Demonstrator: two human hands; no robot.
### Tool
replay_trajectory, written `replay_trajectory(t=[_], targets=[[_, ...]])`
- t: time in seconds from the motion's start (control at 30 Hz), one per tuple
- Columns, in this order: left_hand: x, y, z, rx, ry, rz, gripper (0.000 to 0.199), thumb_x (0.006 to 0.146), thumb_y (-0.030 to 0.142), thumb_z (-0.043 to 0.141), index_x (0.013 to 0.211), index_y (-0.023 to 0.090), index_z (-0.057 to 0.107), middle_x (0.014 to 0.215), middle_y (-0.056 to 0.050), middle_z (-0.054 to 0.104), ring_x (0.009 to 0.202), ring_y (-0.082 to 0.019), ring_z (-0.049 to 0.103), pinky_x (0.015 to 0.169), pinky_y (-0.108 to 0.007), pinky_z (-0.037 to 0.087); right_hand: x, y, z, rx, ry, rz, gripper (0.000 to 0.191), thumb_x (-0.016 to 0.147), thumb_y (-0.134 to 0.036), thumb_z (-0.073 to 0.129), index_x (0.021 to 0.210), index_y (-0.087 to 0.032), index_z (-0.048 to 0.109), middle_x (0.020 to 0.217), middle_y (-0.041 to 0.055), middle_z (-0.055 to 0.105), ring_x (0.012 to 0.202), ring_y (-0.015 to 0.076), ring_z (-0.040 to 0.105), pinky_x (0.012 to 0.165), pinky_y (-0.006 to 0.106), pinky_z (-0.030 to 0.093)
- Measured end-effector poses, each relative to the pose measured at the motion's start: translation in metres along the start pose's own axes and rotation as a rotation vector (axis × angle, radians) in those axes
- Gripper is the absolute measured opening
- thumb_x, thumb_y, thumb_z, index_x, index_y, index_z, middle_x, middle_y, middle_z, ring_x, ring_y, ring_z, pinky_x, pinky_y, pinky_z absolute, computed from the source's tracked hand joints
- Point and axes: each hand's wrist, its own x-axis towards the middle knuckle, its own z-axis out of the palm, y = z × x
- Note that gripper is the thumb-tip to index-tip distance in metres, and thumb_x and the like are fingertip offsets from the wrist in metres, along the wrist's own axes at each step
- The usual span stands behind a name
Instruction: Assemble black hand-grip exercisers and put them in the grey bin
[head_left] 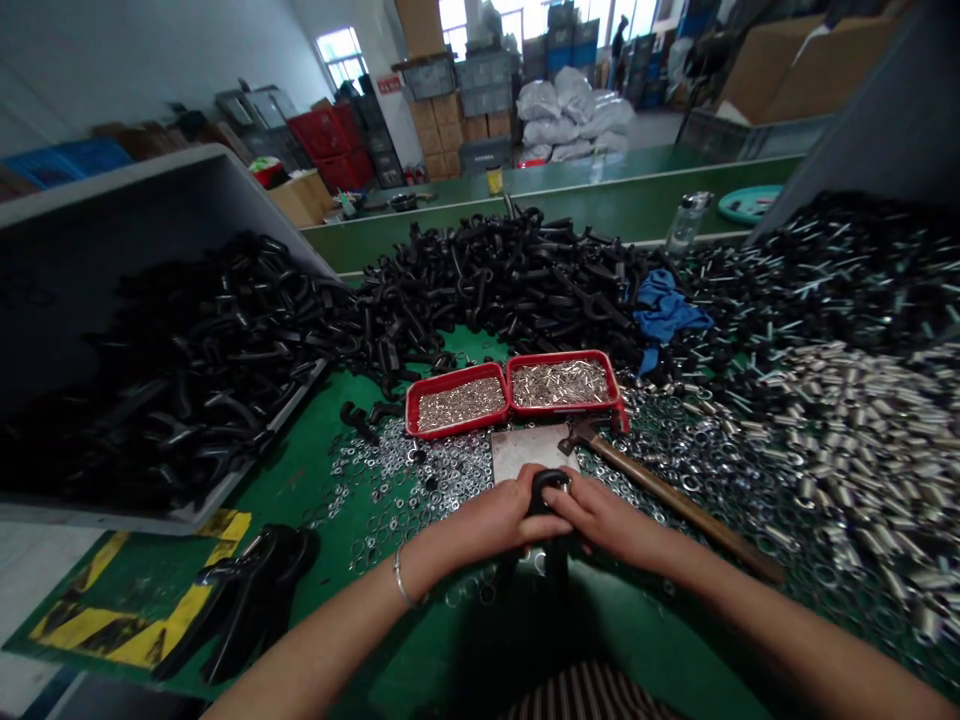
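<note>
My left hand and my right hand are closed together on a black curved part with a looped upper end. Its lower portion is partly hidden by my fingers. Just beyond them lies a flat metal plate. A hammer with a wooden handle rests to the right, its head by the plate. Behind the plate stand two red trays, the left tray and the right tray, both filled with small metal pins. Loose washers and rings are scattered around the plate.
A grey bin of black parts lies tipped at left. More black parts are heaped behind the trays, beside a blue cloth. Metal sleeves and bolts pile up at right. Black handles sit near yellow-black tape.
</note>
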Motion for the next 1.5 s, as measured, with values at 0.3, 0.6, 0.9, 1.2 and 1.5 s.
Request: replay_trajectory(t=[0.3,0.6,0.9,1.2,1.5], targets=[[0.067,-0.017,-0.043,0.726,0.098,-0.078,0.045,0.093,0.055,0.056,0.099,0.014,0.071,0.09,-0.019,0.073,0.087,-0.035,0.071,0.077,-0.045,0.054,0.083,0.058,-0.086,-0.621,0.414,-0.154,0.025,0.096,-0.022,0.051,0.107,-0.019,0.074,0.107,0.0136,0.068,0.104,0.0295,0.052,0.086,0.041,0.038],[0.162,-0.014,-0.071,0.872,0.349,0.051,0.021,0.092,0.008,0.052,0.096,0.008,0.072,0.098,-0.019,0.074,0.098,-0.029,0.069,0.094,-0.04,0.045,0.144,0.059,-0.077,-0.86,0.291,-0.104,0.021,0.092,-0.026,0.06,0.089,-0.012,0.075,0.092,0.0194,0.068,0.098,0.0332,0.049,0.078,0.042,0.033],[0.168,-0.032,-0.049,0.846,0.471,-0.015,0.027,0.097,0.008,0.04,0.101,0.005,0.067,0.098,-0.021,0.072,0.096,-0.03,0.067,0.094,-0.045,0.039,0.146,0.076,-0.066,-0.771,0.376,-0.095,0.02,0.095,-0.027,0.057,0.09,-0.012,0.07,0.098,0.0186,0.068,0.103,0.0338,0.05,0.084,0.042,0.036],[0.16,-0.036,-0.047,0.775,0.577,-0.002,0.021,0.1,0.023,0.05,0.107,0.008,0.063,0.104,-0.018,0.071,0.102,-0.031,0.064,0.091,-0.042,0.039,0.136,0.07,-0.071,-0.261,0.703,-0.095,0.023,0.102,-0.031,0.042,0.098,-0.019,0.061,0.092,0.009,0.07,0.088,0.0228,0.061,0.084,0.035,0.046],[0.149,-0.042,-0.043,0.559,0.66,0.069,0.013,0.097,0.027,0.059,0.101,0.016,0.063,0.105,-0.009,0.071,0.104,-0.024,0.061,0.096,-0.037,0.035,0.049,0.067,-0.044,-0.138,0.231,-0.256,0.018,0.096,-0.027,0.053,0.1,-0.02,0.069,0.099,0.0081,0.069,0.096,0.0223,0.062,0.089,0.039,0.048]])
